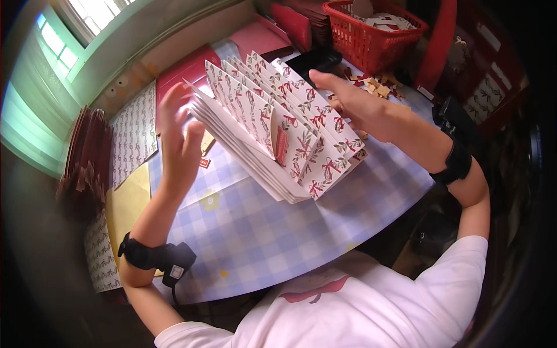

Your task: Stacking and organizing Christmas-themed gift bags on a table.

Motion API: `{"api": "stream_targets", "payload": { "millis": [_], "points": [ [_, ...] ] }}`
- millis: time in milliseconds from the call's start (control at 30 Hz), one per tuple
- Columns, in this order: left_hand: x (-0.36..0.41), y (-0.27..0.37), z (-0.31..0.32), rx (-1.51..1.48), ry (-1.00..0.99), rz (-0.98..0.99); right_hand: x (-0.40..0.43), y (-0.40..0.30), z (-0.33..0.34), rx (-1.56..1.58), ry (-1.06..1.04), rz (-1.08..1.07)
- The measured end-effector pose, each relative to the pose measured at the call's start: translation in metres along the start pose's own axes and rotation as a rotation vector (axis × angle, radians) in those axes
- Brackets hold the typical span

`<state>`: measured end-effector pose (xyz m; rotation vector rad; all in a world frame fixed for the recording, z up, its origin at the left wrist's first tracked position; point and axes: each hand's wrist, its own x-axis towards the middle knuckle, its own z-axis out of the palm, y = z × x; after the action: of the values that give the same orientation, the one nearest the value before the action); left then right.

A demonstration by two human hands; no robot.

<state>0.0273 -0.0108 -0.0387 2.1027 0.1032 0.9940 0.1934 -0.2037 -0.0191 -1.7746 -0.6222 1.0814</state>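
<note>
A stack of folded cards (287, 130), white with red bows and green leaves, stands fanned and tilted above the checked tablecloth in front of me. One card's flap bears a small red tag (281, 145) with writing. At the stack's left edge is my left hand (180, 135), upright, palm towards the cards and fingers apart. My right hand (354, 98) is at the stack's upper right side, thumb raised, its lower fingers partly hidden behind the cards; whether it grips them cannot be told. Another small red tag (204, 162) lies beside my left hand.
A red plastic basket (374, 43) with white pieces stands at the back right, near scattered small tan and red pieces (380, 87). Dark red folded items (82, 152) are piled at the left, beside patterned sheets (135, 130) and a yellow sheet (128, 204).
</note>
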Motion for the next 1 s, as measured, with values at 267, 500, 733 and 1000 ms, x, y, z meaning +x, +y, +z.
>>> {"api": "stream_targets", "payload": {
  "millis": [267, 500, 733, 1000],
  "points": [
    [0.007, -0.015, 0.022, -0.124, -0.152, 0.109, 0.014, 0.006, -0.005, 0.189, -0.089, -0.073],
    [0.011, -0.011, 0.083, 0.284, 0.078, 0.104, 0.017, 0.003, -0.003, 0.168, -0.317, -0.249],
    [0.011, -0.011, 0.107, 0.232, 0.127, 0.034, 0.007, 0.004, 0.002, 0.170, -0.294, -0.225],
    [0.013, 0.013, 0.107, 0.379, 0.055, 0.336, -0.016, 0.023, 0.007, 0.341, -0.014, -0.354]
  ]
}}
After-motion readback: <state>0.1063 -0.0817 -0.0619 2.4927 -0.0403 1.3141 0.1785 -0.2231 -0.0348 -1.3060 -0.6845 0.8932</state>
